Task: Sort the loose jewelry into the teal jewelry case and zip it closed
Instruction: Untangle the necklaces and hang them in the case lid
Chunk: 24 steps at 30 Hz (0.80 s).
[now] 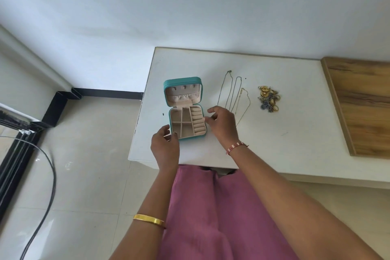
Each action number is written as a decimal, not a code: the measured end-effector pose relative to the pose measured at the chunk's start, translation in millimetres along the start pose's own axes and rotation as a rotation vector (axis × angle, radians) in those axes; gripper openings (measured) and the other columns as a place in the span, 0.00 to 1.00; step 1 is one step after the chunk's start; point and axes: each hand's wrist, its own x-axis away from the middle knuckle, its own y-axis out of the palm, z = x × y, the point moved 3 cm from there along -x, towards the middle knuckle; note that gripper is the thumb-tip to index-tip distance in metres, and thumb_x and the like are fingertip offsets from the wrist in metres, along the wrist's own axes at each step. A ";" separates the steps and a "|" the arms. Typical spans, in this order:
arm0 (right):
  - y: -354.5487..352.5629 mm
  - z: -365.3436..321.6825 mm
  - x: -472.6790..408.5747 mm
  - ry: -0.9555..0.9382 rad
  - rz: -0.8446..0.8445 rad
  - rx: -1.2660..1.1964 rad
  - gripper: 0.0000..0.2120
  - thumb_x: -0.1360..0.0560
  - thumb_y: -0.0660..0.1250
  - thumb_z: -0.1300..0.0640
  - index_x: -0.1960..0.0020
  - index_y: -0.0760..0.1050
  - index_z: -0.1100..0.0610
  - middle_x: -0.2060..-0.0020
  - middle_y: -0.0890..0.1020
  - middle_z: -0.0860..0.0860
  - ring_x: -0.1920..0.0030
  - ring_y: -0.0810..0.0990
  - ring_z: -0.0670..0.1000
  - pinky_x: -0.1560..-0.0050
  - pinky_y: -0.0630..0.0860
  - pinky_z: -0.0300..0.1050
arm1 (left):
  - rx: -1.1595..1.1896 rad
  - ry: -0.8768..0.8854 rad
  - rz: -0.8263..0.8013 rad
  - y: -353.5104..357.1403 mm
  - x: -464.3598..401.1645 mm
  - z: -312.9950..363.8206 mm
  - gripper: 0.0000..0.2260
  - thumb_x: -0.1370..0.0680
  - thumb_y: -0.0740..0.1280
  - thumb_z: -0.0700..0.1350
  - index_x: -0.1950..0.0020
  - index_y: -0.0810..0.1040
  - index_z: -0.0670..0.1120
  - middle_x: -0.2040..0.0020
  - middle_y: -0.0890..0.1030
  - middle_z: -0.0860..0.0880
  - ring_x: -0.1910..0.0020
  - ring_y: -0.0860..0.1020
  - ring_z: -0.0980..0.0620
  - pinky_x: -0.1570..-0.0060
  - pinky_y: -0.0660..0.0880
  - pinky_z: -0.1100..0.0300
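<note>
Left of the left hand (165,147) there is only pale glossy tiled floor (84,154) with a black cable (45,179) curving over it, since the white worktop (285,133) ends at its left edge close beside that hand. The left hand hangs at the near left corner of the small square teal jewelry case with beige lining (187,123), fingers loosely curled, thumb near the case wall; whether it touches cannot be told. The case lies open between the two hands, lid (182,91) tipped back on the far side, its base divided into square compartments and a column of ring rolls, sitting close to the worktop's left and near edges. The right hand (223,126) is at the case's right rim, fingers relaxed and slightly bent, gripping nothing visible. Just beyond and right of that hand lie three thin chain necklaces (233,95) stretched out lengthwise, partly hidden by it. Farther right sits a heap of gold and blue jewelry pieces (268,99), with bare white surface all round it. Further right again, a brown wood-grain panel (363,103) borders the worktop.
</note>
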 end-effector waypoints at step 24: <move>-35.2 57.2 27.1 0.009 0.061 0.317 0.05 0.28 0.62 0.67 0.55 0.76 0.66 0.56 0.78 0.61 0.54 0.77 0.59 0.60 0.69 0.44 | 0.052 0.048 -0.312 59.2 80.2 20.2 0.09 0.25 0.61 0.37 0.51 0.80 0.45 0.67 0.78 0.48 0.65 0.75 0.51 0.58 0.73 0.62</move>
